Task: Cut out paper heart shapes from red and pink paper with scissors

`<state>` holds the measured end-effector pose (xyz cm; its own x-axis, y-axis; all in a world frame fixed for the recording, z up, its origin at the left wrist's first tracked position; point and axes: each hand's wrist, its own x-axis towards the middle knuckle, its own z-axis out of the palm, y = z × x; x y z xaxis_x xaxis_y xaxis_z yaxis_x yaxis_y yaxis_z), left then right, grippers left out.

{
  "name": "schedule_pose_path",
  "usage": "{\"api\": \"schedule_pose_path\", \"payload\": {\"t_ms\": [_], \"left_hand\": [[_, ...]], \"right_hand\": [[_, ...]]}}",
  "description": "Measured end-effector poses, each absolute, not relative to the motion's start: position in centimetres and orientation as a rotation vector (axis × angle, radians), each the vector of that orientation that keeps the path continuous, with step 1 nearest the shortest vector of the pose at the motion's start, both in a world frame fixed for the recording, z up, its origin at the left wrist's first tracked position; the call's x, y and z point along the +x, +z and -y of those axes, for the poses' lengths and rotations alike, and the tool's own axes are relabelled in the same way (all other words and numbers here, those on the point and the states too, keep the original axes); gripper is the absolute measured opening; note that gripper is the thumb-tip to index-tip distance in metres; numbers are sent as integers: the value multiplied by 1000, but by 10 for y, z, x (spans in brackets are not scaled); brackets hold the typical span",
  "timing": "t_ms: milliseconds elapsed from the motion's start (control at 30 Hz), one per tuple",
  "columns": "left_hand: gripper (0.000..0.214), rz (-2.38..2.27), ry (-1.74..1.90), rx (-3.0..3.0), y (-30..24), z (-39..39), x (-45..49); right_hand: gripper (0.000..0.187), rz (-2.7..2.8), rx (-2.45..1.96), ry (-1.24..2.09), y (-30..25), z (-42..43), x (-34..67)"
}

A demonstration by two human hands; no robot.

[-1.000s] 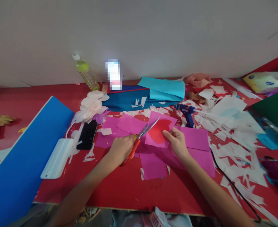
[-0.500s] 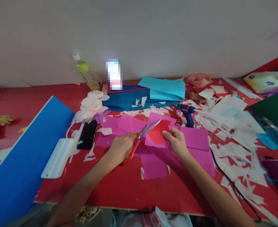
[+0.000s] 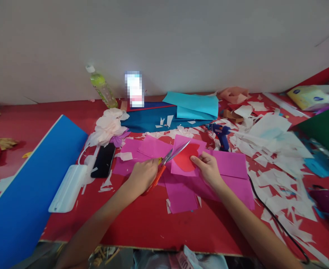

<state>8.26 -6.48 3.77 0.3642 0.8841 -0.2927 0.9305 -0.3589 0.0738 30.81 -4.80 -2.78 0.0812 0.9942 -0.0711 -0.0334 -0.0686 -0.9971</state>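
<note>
My left hand (image 3: 145, 173) is closed round the orange and yellow handles of a pair of scissors (image 3: 168, 157). The blades are apart and point up to the right, against the left part of a pink paper sheet (image 3: 178, 144). On that sheet lies a red paper petal shape (image 3: 184, 158), rounded with a notched upper edge. My right hand (image 3: 208, 167) pinches both papers together at their right side, thumb on top. More pink paper sheets (image 3: 181, 198) lie beneath my hands on the red table (image 3: 158, 228).
White paper scraps (image 3: 282, 164) cover the right side, beside a blue glue gun (image 3: 222, 135). Folded turquoise paper (image 3: 198, 106) is at the back. Left are a black phone (image 3: 104, 160), a white power bank (image 3: 68, 188), a paper flower (image 3: 108, 125), a bottle (image 3: 103, 87) and a blue board (image 3: 35, 186).
My right hand has shifted the pink sheet and red shape slightly left, with a small turn. The scissors have hardly moved.
</note>
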Motion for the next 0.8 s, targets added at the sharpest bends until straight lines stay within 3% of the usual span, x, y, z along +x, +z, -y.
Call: {"api": "schedule_pose_path", "payload": {"t_ms": [800], "left_hand": [[28,-1587,-308,2388,37,65,78]], "right_hand": [[39,1151,-1258,1305,-27,46,309]]}}
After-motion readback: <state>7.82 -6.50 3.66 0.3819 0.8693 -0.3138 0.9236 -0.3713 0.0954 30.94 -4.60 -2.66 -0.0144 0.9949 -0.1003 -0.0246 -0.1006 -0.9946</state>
